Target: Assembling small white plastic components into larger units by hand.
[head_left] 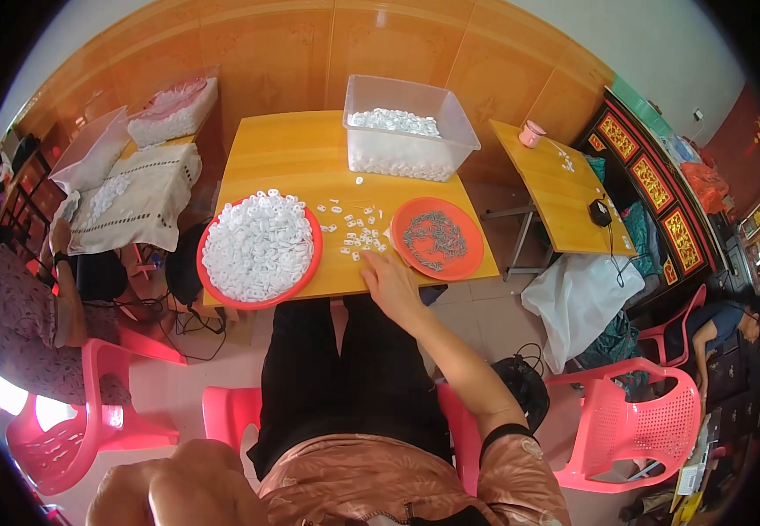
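Yellow wooden tabletop (283,158) supports a round red plastic basin (317,250) heaped with small white plastic pieces (257,245). Loose white plastic pieces (364,235) lie between basin and a round orange-red tray (474,238) of grey metal parts (437,237). Right hand (390,287) is at the loose pieces' near edge; its grip cannot be determined. Left hand: out of view.

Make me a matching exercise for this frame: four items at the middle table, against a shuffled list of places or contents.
1. right hand
2. clear bin
3. red basin
4. orange plate

A. table's near left corner
B. beside scattered white pieces
C. holding small grey pieces
D. toward the table's far edge

Pairs: 1-B, 2-D, 3-A, 4-C
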Tool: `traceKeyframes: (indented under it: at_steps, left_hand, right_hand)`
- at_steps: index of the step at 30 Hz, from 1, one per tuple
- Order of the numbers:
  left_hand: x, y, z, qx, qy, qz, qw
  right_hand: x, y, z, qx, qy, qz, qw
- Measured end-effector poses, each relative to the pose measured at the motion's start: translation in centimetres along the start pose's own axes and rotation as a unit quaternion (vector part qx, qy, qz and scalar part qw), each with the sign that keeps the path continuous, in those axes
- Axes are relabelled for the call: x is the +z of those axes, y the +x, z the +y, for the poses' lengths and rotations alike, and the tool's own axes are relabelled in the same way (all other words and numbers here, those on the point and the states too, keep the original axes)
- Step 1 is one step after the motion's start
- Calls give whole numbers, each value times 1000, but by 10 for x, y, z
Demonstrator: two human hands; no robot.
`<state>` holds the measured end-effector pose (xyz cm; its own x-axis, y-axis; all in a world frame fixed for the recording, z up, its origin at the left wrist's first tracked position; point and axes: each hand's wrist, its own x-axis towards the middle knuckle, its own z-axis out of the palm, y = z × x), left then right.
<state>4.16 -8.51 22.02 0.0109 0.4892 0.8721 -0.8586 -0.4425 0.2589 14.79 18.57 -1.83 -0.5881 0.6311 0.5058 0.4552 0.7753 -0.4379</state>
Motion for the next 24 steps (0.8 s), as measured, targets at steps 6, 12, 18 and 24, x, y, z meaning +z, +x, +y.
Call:
traceKeyframes:
  at_steps: [6,12,18,24]
  left_hand:
    - [-2,-11,13,-4,205,25,978]
    - [-26,-48,-14,58,348,197,915]
    - [-114,-99,-60,-236,498,440,709]
    - [-149,-124,-85,-277,683,309,601]
  right_hand:
    - [1,0,5,-9,-93,-62,994]
    - [7,-17,-6,-123,-88,-41,988]
    - [-7,-24,-8,-123,-45,-38,991]
    - [-37,-26,-48,149,349,-238,894]
